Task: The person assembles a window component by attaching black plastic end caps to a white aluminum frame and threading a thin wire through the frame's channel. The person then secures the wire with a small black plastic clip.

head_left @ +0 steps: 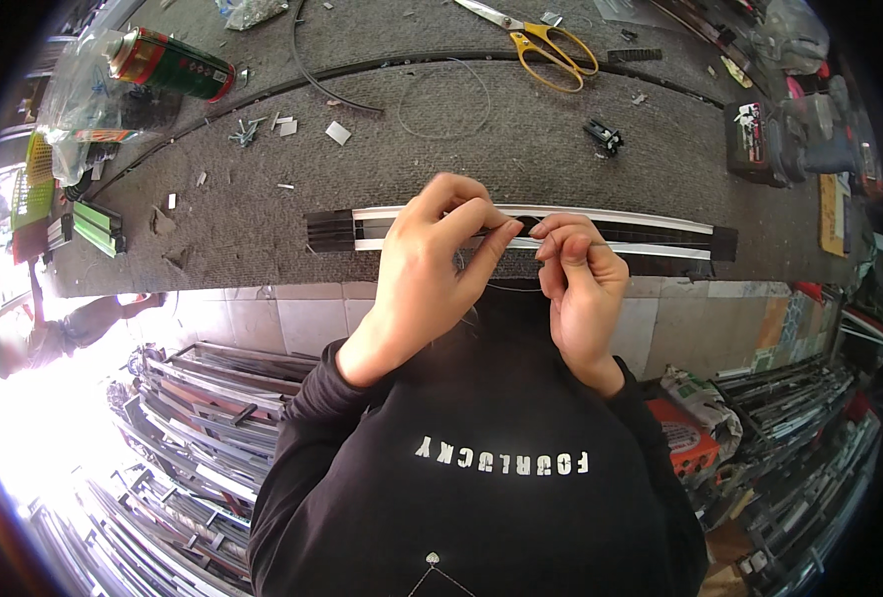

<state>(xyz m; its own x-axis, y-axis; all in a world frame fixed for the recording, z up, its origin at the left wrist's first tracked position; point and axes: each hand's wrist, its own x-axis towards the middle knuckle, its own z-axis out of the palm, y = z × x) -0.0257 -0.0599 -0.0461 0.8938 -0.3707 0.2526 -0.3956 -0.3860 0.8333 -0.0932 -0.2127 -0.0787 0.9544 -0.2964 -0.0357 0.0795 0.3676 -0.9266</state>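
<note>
A long white and black profile strip point(641, 231) lies across the near edge of a grey carpeted bench point(501, 149). My left hand point(432, 269) rests on the strip's middle, its fingers curled over it and pinching a thin wire or thread. My right hand point(581, 284) is just to the right, thumb and forefinger pinched on the same thin wire at the strip. The part of the strip under my fingers is hidden.
Yellow-handled scissors point(546, 45) lie at the back, a red and green spray can point(168, 65) at the back left, a loose wire loop point(446, 99), small screws point(244, 129), a black clip point(606, 136). Stacked metal profiles point(203, 418) fill the floor below.
</note>
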